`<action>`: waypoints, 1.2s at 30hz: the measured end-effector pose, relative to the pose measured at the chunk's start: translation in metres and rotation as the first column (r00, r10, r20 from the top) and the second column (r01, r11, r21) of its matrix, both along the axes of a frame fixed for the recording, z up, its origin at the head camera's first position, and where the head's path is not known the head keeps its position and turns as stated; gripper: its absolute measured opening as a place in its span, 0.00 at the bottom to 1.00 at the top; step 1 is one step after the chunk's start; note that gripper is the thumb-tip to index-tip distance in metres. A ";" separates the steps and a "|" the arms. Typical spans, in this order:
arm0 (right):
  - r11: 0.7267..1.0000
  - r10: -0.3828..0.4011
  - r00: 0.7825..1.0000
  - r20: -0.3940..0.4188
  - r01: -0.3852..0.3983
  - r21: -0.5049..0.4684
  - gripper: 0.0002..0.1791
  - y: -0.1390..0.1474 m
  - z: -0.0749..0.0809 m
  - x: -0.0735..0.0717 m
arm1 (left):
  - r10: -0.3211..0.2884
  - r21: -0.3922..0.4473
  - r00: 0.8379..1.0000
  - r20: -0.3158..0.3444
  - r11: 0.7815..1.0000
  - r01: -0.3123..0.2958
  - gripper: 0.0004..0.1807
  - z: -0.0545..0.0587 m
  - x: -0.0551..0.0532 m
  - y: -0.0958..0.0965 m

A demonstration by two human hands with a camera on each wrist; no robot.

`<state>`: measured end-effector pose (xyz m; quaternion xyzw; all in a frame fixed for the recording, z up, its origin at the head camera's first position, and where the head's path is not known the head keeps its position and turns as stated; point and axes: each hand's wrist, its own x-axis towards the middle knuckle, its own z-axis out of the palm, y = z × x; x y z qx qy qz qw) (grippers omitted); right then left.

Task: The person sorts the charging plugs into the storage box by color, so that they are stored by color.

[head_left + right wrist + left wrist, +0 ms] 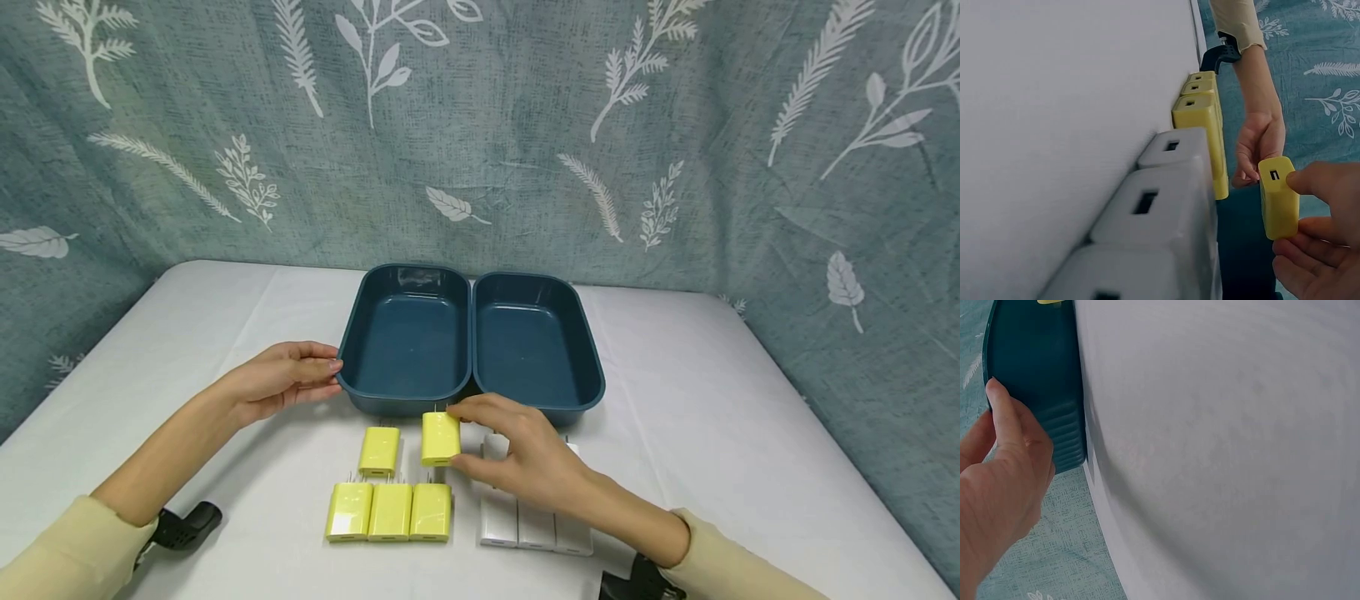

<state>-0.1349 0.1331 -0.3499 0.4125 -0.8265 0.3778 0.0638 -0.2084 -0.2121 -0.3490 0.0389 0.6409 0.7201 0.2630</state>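
Here, the right hand [525,454] holds a yellow plug [440,438] up off the desk [712,417], its grip pinched on it — the thumb is on the end with the small slot. That plug is just in front of the left blue tray [408,346], near where it meets the right blue tray [528,346]. The left hand [288,379] has its grip closed on the side rim of the left blue tray. Four more yellow plugs [390,512] sit on the desk — three in a touching row, one nearer the trays. White plugs [498,521] sit beside them, partly hidden by the right hand.
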 end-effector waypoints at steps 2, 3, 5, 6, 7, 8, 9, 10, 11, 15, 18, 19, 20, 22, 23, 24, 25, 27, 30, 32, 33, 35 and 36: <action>1.000 0.008 1.000 0.003 -0.008 -0.009 0.27 0.000 0.003 0.000 | -0.002 -0.001 1.000 -0.001 1.000 0.002 0.24 -0.001 0.000 0.000; 1.000 0.013 1.000 0.000 -0.013 -0.014 0.27 0.001 0.004 0.000 | -0.001 -0.001 1.000 0.000 1.000 0.001 0.23 -0.001 0.000 0.000; 1.000 0.014 1.000 -0.009 -0.014 -0.020 0.27 0.001 0.007 0.000 | -0.002 0.001 1.000 -0.001 1.000 0.002 0.23 -0.001 0.001 0.000; 1.000 0.011 1.000 -0.016 -0.012 -0.021 0.27 0.001 0.008 0.000 | -0.003 0.003 1.000 -0.002 1.000 0.003 0.23 -0.002 0.001 0.000; 1.000 0.009 1.000 -0.019 -0.010 -0.022 0.27 0.001 0.010 -0.001 | -0.004 0.004 1.000 -0.002 1.000 0.004 0.23 -0.002 0.001 0.001; 1.000 0.007 1.000 -0.024 -0.008 -0.023 0.27 0.001 0.012 -0.001 | -0.006 0.005 1.000 -0.002 1.000 0.006 0.23 -0.002 0.001 0.001; 1.000 0.004 1.000 -0.031 -0.005 -0.023 0.27 0.001 0.013 -0.002 | -0.004 0.005 1.000 -0.001 1.000 0.004 0.23 -0.001 0.000 0.001; 1.000 0.002 0.999 -0.035 -0.002 -0.023 0.27 0.002 0.015 -0.003 | -0.006 0.006 1.000 -0.002 1.000 0.006 0.23 -0.001 0.000 0.001; 1.000 0.000 0.999 -0.037 -0.001 -0.024 0.27 0.002 0.016 -0.004 | -0.005 0.005 1.000 -0.003 1.000 0.005 0.22 0.000 0.000 0.001; 0.999 -0.001 0.999 -0.046 0.000 -0.032 0.27 0.002 0.020 -0.009 | 0.001 0.006 1.000 -0.001 1.000 -0.001 0.21 0.001 0.000 0.002; 0.999 0.000 0.999 -0.053 -0.002 -0.043 0.26 0.001 0.022 -0.015 | 0.001 0.004 1.000 0.000 1.000 -0.001 0.21 0.001 0.000 0.002; 0.999 -0.001 0.999 -0.052 -0.001 -0.044 0.26 0.000 0.023 -0.017 | 0.000 0.002 1.000 -0.001 1.000 0.000 0.21 0.001 0.001 0.001; 0.999 -0.004 0.999 -0.051 0.001 -0.045 0.26 0.000 0.023 -0.019 | 0.000 0.003 1.000 -0.001 1.000 0.000 0.21 0.000 0.001 0.001; 0.999 -0.009 0.999 -0.045 0.007 -0.049 0.26 -0.002 0.024 -0.023 | 0.000 0.003 1.000 -0.002 1.000 0.000 0.22 0.000 0.001 0.001; 0.999 -0.014 0.999 -0.039 0.013 -0.049 0.25 -0.003 0.024 -0.025 | 0.000 0.004 1.000 -0.002 1.000 0.000 0.22 -0.001 0.001 0.001; 0.999 -0.019 0.999 -0.029 0.018 -0.050 0.25 -0.004 0.024 -0.027 | 0.000 0.004 1.000 -0.003 1.000 0.000 0.22 -0.001 0.001 0.001; 0.998 -0.025 0.999 -0.023 0.024 -0.049 0.24 -0.005 0.024 -0.029 | 0.000 0.005 1.000 -0.004 1.000 0.000 0.22 -0.001 0.001 0.001; 0.998 -0.037 0.999 -0.013 0.037 -0.047 0.23 -0.007 0.025 -0.032 | 0.000 0.005 1.000 -0.004 1.000 0.000 0.22 -0.001 0.001 0.001; 0.998 -0.052 0.999 -0.013 0.052 -0.047 0.22 -0.011 0.025 -0.039 | 0.000 0.007 1.000 -0.002 1.000 0.000 0.22 0.000 0.001 0.001; 0.997 -0.054 0.998 -0.018 0.053 -0.051 0.22 -0.014 0.025 -0.044 | 0.001 0.008 1.000 -0.003 1.000 -0.001 0.22 0.000 0.001 0.001; 0.997 -0.054 0.998 -0.020 0.053 -0.054 0.21 -0.016 0.025 -0.047 | 0.001 0.008 1.000 -0.002 1.000 -0.001 0.22 0.001 0.001 0.001; 0.997 -0.056 0.998 -0.020 0.055 -0.057 0.21 -0.020 0.024 -0.052 | -0.002 0.013 1.000 -0.001 1.000 0.002 0.22 0.000 0.001 0.001; 0.997 -0.056 0.998 -0.020 0.054 -0.058 0.21 -0.023 0.024 -0.055 | -0.004 0.013 1.000 0.000 1.000 0.004 0.23 0.000 0.001 0.001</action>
